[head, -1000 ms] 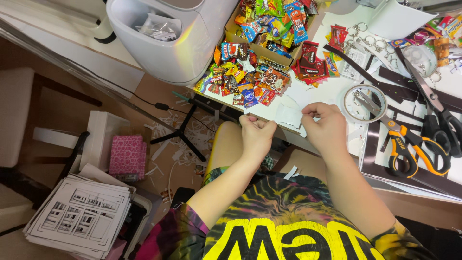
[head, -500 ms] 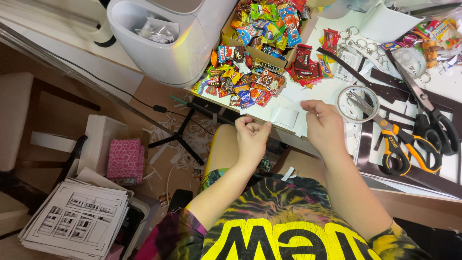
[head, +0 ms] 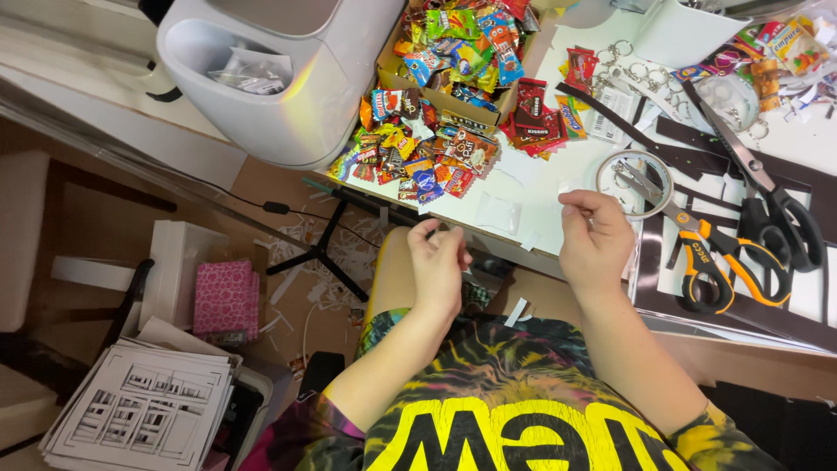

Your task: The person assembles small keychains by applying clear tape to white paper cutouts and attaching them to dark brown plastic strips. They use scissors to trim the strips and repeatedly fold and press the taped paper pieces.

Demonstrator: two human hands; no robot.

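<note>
White tabletop point(head: 558, 205) is what everything sits around, and the person leans over its near edge with both hands raised. Their left hand point(head: 438, 262) hangs just off that near edge, fingers curled in toward the thumb as if pinching something small; whatever is between the fingertips is too small for me to make out. Their right hand point(head: 595, 237) hovers over the table's near edge, thumb and forefinger drawn together, and I cannot tell whether anything is caught there either. A small clear plastic bag point(head: 499, 212) lies flat on the table between the two hands, touching neither. Just beyond it is a heap of bright candy wrappers point(head: 418, 153), spilling from a cardboard box point(head: 453, 52) farther back on the table. Close beside the right hand sits a roll of clear tape point(head: 634, 183), and past that, orange-handled scissors point(head: 715, 262) and black-handled scissors point(head: 776, 209) lie on dark strips of paper. At the table's far left corner stands a white machine point(head: 261, 78). Down on the floor to the left of the table are a pink box point(head: 225, 298) and a stack of printed sheets point(head: 144, 406).
</note>
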